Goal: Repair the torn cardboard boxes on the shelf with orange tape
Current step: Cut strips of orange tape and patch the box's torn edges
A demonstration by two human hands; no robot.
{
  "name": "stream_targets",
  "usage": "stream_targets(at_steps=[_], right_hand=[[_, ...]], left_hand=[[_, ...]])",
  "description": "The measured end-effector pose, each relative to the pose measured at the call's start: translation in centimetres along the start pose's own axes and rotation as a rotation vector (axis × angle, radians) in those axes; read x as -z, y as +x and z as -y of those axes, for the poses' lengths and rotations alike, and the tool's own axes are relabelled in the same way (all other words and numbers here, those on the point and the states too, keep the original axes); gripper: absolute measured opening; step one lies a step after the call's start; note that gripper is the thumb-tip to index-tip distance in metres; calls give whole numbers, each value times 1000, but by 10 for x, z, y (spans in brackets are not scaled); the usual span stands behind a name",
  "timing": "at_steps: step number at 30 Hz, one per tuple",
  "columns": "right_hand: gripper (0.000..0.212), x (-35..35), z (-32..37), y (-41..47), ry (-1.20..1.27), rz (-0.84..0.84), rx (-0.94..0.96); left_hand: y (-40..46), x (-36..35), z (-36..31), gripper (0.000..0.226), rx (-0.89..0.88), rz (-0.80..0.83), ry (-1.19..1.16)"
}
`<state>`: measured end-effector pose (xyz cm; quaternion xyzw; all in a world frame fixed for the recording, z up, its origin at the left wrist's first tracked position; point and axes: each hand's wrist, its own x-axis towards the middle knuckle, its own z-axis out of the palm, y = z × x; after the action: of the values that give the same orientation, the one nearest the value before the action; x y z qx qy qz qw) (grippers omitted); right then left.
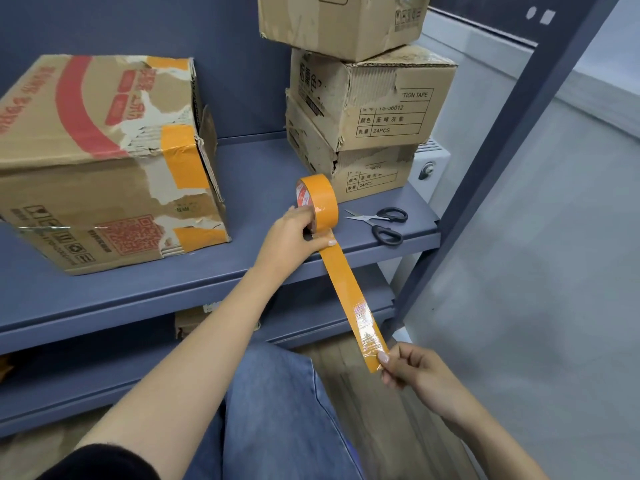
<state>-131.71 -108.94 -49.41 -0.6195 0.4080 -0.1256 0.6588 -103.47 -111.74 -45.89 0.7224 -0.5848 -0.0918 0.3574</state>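
My left hand [294,237] grips the orange tape roll [320,199], held upright on the blue shelf [256,174]. A long strip of orange tape [349,296] runs from the roll down and to the right, and my right hand [412,372] pinches its free end below the shelf edge. A large torn cardboard box [86,161] with red print lies on the left of the shelf, with several orange tape patches on its right corner. Three worn cardboard boxes [367,98] are stacked at the back right.
Black-handled scissors [384,221] lie open on the shelf right of the roll. A blue upright post [512,133] frames the shelf's right side. A lower shelf [104,372] runs below, with my jeans-clad knee [277,410] in front of it.
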Motion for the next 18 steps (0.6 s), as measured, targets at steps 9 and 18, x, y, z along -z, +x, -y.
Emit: stream_targets(at_steps=[9, 18], right_hand=[[24, -3, 3, 1, 34, 3, 5], [28, -4, 10, -4, 64, 37, 64]], left_hand=[[-116, -30, -72, 26, 573, -374, -741], [-161, -56, -90, 22, 919, 217, -1205]])
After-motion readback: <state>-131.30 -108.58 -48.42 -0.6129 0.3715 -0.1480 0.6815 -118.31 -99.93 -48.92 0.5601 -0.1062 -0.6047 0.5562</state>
